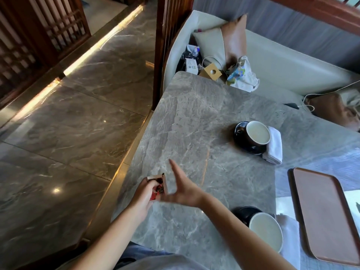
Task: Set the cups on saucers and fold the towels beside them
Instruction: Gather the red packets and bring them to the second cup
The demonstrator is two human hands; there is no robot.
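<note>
Both cups (258,132) sit on saucers (240,140), folded towels (274,146) touching them: looks finished. Left hand (143,197) clasps a small red-and-wood object (158,185) at the table's (194,106) left edge; right hand (182,189) splayed, holding nothing.

You have two cups, far (258,135) and near (266,231), two black saucers (240,127) (241,212), two white towels (274,147) (290,236), one brown tray (323,211), two cushions (224,43) (335,110).

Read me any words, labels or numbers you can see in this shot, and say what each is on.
None can be read.
Small red and black object in the left hand: markings blurred.
White box on the bench: print too small.
Colourful bag on the bench: pattern only, no legible words.
Cups, saucers, towels, tray: no text visible.
</note>
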